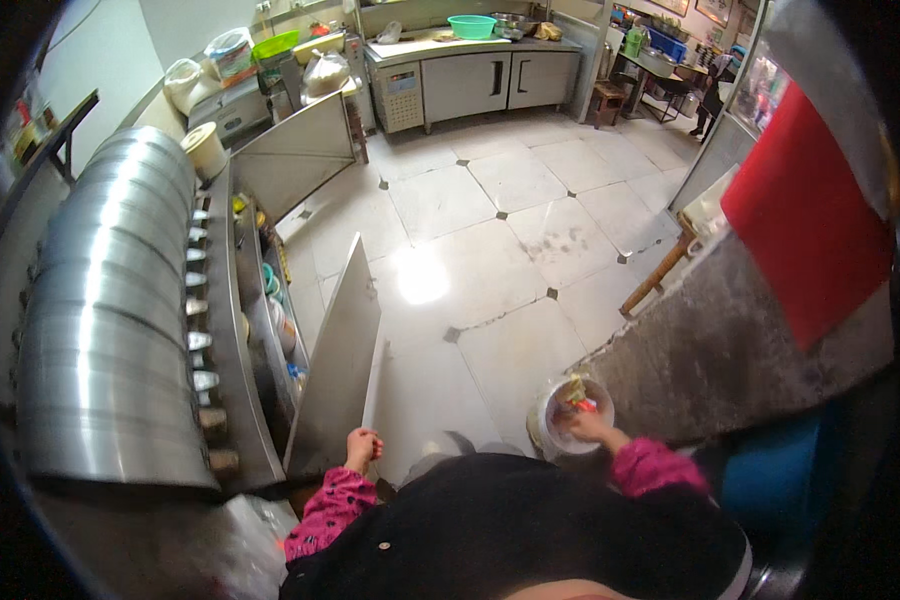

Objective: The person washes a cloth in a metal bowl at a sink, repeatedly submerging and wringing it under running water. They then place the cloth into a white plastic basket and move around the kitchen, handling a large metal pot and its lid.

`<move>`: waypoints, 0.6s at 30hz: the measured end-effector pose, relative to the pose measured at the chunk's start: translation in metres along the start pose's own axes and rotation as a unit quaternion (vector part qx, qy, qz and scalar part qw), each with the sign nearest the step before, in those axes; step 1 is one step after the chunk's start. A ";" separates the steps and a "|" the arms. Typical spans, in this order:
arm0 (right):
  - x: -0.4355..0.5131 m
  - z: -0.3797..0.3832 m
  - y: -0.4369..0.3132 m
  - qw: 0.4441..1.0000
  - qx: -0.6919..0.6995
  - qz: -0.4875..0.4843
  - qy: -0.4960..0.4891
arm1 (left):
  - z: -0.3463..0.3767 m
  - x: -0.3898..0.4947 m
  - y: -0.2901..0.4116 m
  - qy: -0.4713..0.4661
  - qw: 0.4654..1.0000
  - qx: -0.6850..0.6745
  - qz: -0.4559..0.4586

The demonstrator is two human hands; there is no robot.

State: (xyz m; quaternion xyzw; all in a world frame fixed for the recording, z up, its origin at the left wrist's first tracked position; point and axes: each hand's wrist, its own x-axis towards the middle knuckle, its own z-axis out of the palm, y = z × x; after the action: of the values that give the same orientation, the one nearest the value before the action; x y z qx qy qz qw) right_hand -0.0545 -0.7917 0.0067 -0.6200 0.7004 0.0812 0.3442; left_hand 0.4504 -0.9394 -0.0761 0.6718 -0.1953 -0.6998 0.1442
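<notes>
At the lower right, my right hand is over the mouth of a round white bin, close to a crumpled yellow and red wrapper. The picture does not settle whether the fingers grip the wrapper. My left hand is curled beside the lower end of an open metal cabinet door; nothing is plainly seen in it. Both forearms wear pink sleeves. Left of that door, the open cabinet shelf holds jars and containers.
Large stacked metal steamers stand at the left. Another open cabinet door juts over the tiled floor. A steel counter with a green basin is at the back. A red sheet hangs at right; a person stands beyond.
</notes>
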 end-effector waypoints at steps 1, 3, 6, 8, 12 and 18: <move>-0.013 0.009 0.003 0.988 0.122 0.091 0.000 | 0.002 0.018 0.035 -0.018 0.998 0.021 0.055; -0.025 0.030 0.005 0.917 0.302 0.259 -0.008 | 0.012 0.057 0.109 -0.051 0.993 0.067 0.077; -0.014 0.069 0.003 0.872 0.332 0.357 -0.039 | 0.038 0.109 0.193 -0.067 0.985 0.123 0.104; 0.015 0.089 0.002 0.944 0.236 0.233 -0.001 | 0.046 0.135 0.235 -0.076 0.981 0.144 0.102; 0.104 0.072 0.006 0.997 -0.076 -0.007 0.000 | 0.027 0.151 0.264 -0.069 0.986 0.124 0.082; 0.271 -0.105 0.012 0.965 0.167 0.200 0.026 | 0.001 0.210 0.315 -0.078 0.988 0.132 -0.004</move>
State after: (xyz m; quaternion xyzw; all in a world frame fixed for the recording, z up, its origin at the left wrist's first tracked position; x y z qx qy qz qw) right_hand -0.1038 -1.0660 -0.0761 -0.4031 0.8226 0.0143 0.4008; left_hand 0.4181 -1.3147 -0.1145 0.6288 -0.2940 -0.7190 0.0356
